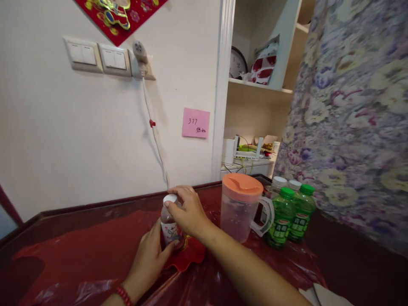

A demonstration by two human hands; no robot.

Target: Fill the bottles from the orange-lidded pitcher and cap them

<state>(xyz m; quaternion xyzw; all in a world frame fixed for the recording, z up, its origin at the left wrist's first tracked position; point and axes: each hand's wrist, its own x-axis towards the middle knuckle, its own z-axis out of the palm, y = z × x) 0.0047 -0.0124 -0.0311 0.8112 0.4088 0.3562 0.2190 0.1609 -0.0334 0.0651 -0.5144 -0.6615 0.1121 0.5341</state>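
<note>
A small clear bottle (168,230) with a patterned label and a white cap (170,198) stands upright on a red scalloped plate (190,257). My left hand (147,257) is wrapped around its lower body, thumb across the label. From the right, my right hand (190,209) grips the cap, with the thumb on its near side and the fingers bent over behind. The cap appears to be seated on the bottle's neck. Part of the bottle's side is covered by my hands.
Right of my hands stands a clear pitcher (234,219) with an orange lid. Beside it are two green bottles (278,227) and, behind them, white-capped bottles (279,182). Glossy red plastic (92,250) covers the table up to the wall. A white cord (157,146) hangs from a socket.
</note>
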